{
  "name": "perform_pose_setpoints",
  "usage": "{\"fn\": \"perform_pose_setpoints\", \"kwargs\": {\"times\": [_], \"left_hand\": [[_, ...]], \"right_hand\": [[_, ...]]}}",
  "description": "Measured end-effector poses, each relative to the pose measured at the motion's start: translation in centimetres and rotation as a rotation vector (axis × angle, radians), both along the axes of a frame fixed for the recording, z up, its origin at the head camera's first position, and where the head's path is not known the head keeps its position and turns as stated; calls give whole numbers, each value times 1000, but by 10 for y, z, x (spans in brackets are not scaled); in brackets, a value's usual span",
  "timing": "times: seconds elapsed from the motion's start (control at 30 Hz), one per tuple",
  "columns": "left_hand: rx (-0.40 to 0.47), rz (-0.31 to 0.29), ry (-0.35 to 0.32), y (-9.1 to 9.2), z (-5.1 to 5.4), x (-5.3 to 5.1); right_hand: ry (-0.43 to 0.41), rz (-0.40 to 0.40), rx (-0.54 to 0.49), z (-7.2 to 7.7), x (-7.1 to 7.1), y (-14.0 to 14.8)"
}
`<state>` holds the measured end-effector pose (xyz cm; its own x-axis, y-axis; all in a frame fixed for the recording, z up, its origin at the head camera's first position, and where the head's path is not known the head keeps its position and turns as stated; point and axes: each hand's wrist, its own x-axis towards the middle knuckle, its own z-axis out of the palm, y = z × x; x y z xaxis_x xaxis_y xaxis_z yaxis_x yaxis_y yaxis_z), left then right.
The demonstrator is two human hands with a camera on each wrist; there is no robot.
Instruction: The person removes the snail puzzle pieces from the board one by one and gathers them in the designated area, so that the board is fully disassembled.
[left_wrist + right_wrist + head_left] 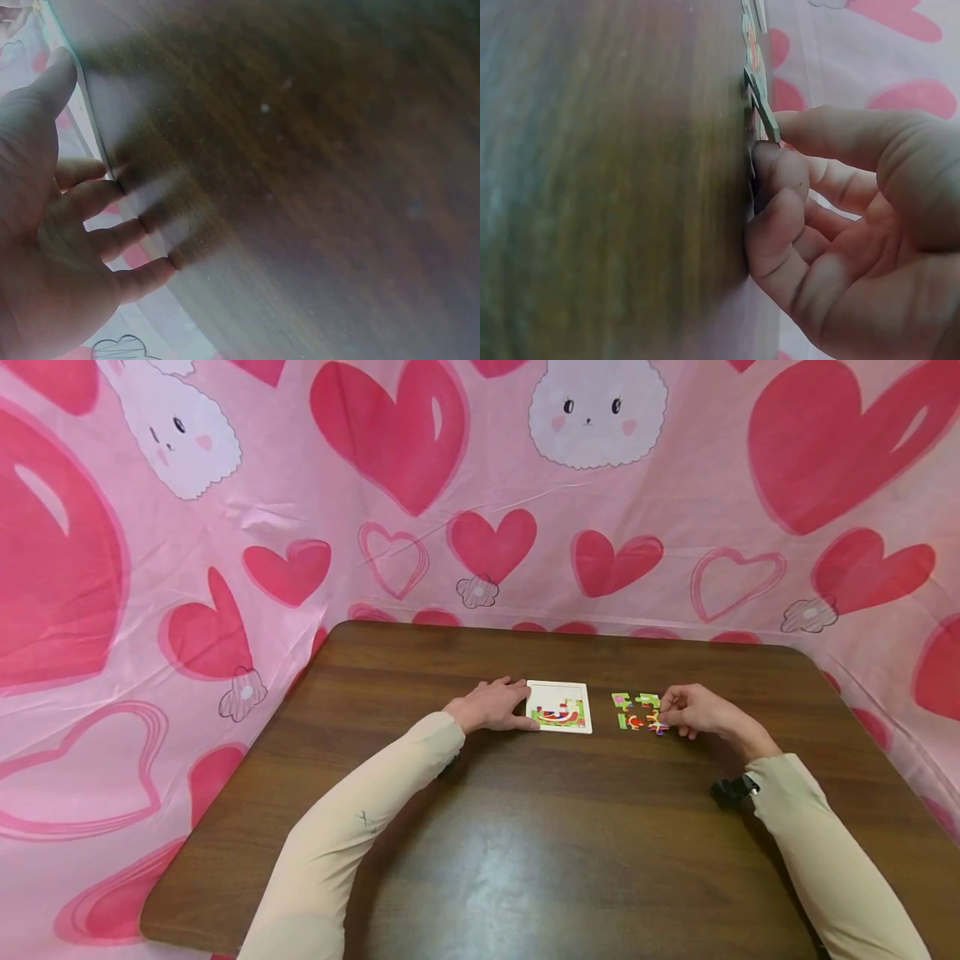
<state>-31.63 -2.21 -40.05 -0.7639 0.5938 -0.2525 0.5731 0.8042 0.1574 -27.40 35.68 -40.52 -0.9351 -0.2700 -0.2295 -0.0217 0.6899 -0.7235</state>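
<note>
A square puzzle tray (pixel 551 692) with a white border lies on the table, its lower part filled with coloured pieces and its upper part bare. My left hand (pixel 495 703) rests at the tray's left side, thumb and fingers spread along the edge. In the left wrist view the fingertips (pixel 169 264) reach down to the tabletop. To the right of the tray, my right hand (pixel 697 708) pinches a jigsaw piece (pixel 765 112) between thumb and finger, one side of it tilted up. Loose jigsaw pieces (pixel 621 701) in green, red and yellow lie beside that hand.
The brown wooden table (pixel 510 843) has rounded corners. Behind it and at both sides hangs a pink cloth (pixel 480 468) printed with hearts and white animal faces. A black strap device (pixel 733 790) sits on the right wrist.
</note>
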Motion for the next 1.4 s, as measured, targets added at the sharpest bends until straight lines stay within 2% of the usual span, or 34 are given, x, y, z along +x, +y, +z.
{"fn": "perform_pose_setpoints", "kwargs": {"times": [0.13,0.33,0.53,0.8,1.23,1.4], "left_hand": [[-2,-5,4,0,0,0],[-7,0,6,-1,0,0],[6,-10,1,-2,-1,-1],[8,-5,2,-2,-2,-1],[0,-4,13,-1,-3,0],[-6,-3,10,-1,-2,0]], "right_hand": [[0,5,34,1,0,-3],[75,19,142,5,0,-11],[92,28,163,7,1,-14],[133,40,89,12,0,-21],[172,52,-18,15,-6,-51],[204,58,2,13,-8,-64]]}}
